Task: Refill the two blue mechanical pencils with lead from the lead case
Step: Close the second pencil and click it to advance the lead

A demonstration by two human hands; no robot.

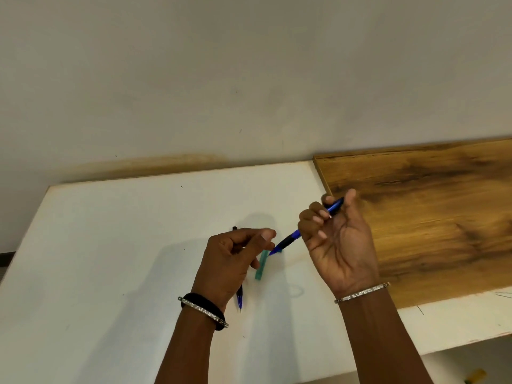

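My right hand [339,245] grips a blue mechanical pencil [289,240] above the white table [110,245]. The pencil slants with its dark grip and tip down to the left, close to my left thumb. My left hand [231,263] hovers with its fingers curled and the thumb pressed to the forefinger; I see nothing between them. Beneath that hand the second blue pencil [239,296] lies on the table, its tip toward me and its black end [235,228] showing beyond the knuckles. The teal lead case [261,266] lies on the table between my hands.
A brown wooden board [429,217] lies on the table's right part, just behind my right hand. A pale wall [249,79] rises behind the table. The table's front edge runs across the lower right, and a yellow object [476,376] shows below it.
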